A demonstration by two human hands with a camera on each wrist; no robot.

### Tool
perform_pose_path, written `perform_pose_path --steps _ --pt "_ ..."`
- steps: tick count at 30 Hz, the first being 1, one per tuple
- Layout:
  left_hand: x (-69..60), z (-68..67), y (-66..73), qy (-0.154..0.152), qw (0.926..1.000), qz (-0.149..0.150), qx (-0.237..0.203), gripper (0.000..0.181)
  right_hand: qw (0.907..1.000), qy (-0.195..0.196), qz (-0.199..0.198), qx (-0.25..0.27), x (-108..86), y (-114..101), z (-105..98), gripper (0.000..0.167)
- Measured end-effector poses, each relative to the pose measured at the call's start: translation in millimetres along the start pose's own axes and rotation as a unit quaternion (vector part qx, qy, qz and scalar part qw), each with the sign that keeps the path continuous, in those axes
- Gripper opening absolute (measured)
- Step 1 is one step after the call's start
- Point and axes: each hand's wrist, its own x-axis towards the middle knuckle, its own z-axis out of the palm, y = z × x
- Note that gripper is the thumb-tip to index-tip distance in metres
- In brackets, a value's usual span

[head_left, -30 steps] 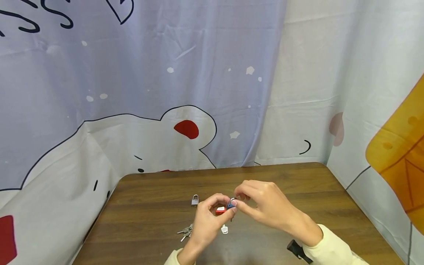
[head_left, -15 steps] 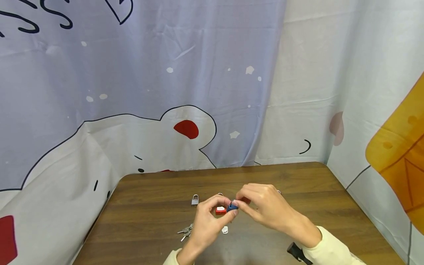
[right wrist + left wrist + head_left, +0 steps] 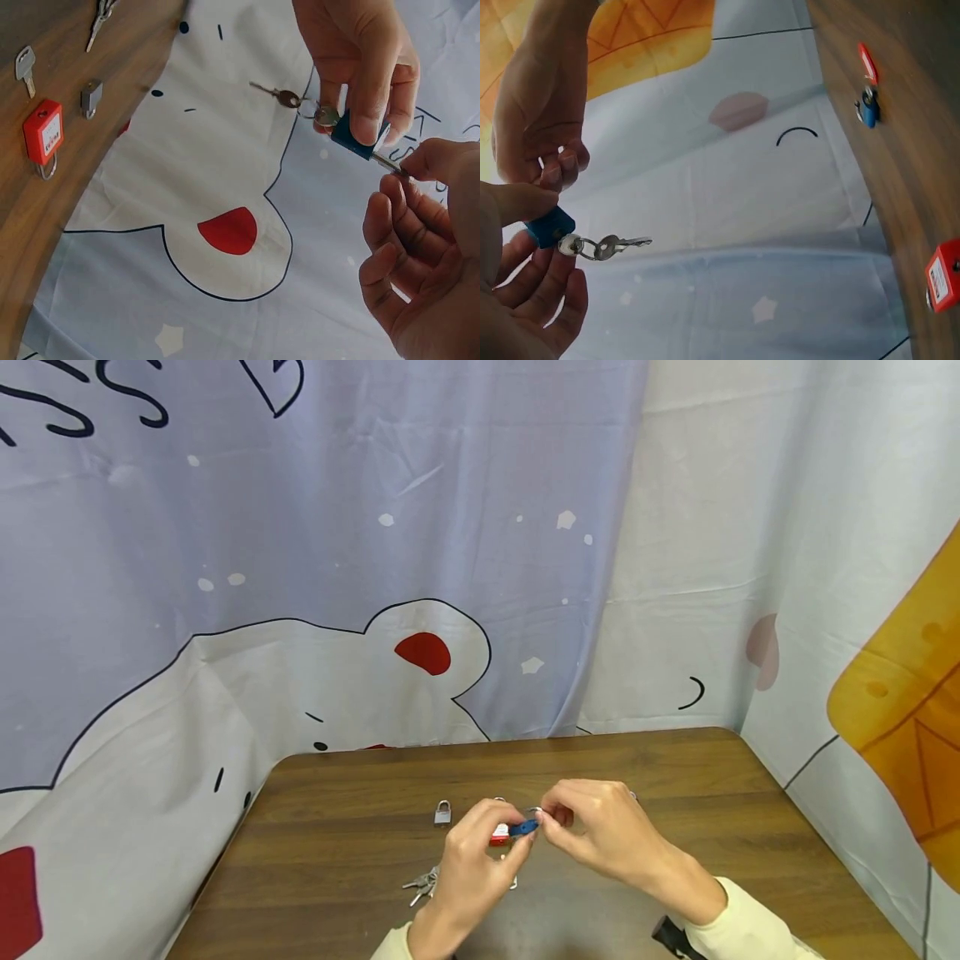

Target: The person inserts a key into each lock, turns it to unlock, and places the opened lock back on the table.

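Observation:
Between the thumb and fingers of my left hand [image 3: 471,877] is a small blue padlock [image 3: 523,828]. In the right wrist view the left hand [image 3: 367,67] pinches the padlock's body [image 3: 352,136], and one key is in it with a second key [image 3: 286,98] hanging from a ring. My right hand [image 3: 603,831] pinches the metal shackle [image 3: 388,164] between thumb and index finger, its other fingers loosely curled. The left wrist view shows the blue body [image 3: 551,227] and the hanging key [image 3: 609,246].
Behind the left hand lie a red padlock [image 3: 498,837] and a grey padlock [image 3: 442,813]. Several loose keys [image 3: 422,883] rest left of it. A blue padlock with a red tag [image 3: 870,109] sits on the table [image 3: 337,827], farther right.
The blue padlock has turned between the fingers, its body now lying more sideways. Both hands stay close together, with the right hand slightly lower and farther right.

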Motion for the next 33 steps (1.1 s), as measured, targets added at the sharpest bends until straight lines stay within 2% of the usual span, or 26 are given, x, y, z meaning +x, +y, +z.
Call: perform_pose_path --steps 4,8,13,17,19,22,27,29,30,31,32,33 --pt "-0.1 0.4 -1.8 0.002 0.9978 0.042 0.051 0.020 0.9992 0.010 0.033 0.021 -3.4 -1 2 0.016" --pt "0.4 0.6 -3.9 0.011 0.9928 0.088 0.081 0.020 0.9972 0.013 0.064 0.037 -5.8 -2 2 0.018" --pt "3.4 0.0 -5.0 0.036 0.9809 0.158 0.107 0.001 0.9926 0.006 0.099 0.070 -8.1 -3 3 0.022" --pt "6.9 -1.3 -5.2 0.058 0.9689 0.205 0.127 0.013 0.9791 -0.024 0.162 0.121 -10.5 -3 3 0.025" --pt "8.9 -1.8 -5.2 0.065 0.9634 0.223 0.134 0.014 0.9657 -0.047 0.204 0.153 -11.4 -3 2 0.024" --pt "11.0 -2.3 -4.5 0.066 0.9586 0.236 0.144 0.015 0.9363 -0.084 0.262 0.218 -12.1 0 0 0.018" --pt "10.6 -2.2 -3.9 0.064 0.9564 0.241 0.152 0.015 0.8614 -0.141 0.331 0.358 -13.1 7 -3 0.016" --pt "9.7 -1.8 -4.5 0.064 0.9562 0.241 0.153 0.015 0.8374 -0.153 0.346 0.395 -13.8 9 -3 0.019" --pt "9.3 -1.5 -5.1 0.064 0.9562 0.241 0.153 0.015 0.8316 -0.155 0.348 0.404 -14.2 9 -3 0.020" --pt "8.7 -1.2 -5.7 0.065 0.9566 0.239 0.153 0.015 0.8297 -0.157 0.347 0.408 -14.5 10 -3 0.022" --pt "7.8 -0.9 -6.1 0.065 0.9572 0.237 0.153 0.015 0.8310 -0.155 0.346 0.407 -14.8 10 -3 0.022" --pt "7.0 -0.5 -6.7 0.066 0.9591 0.231 0.150 0.015 0.8374 -0.151 0.340 0.401 -15.1 10 -3 0.022"
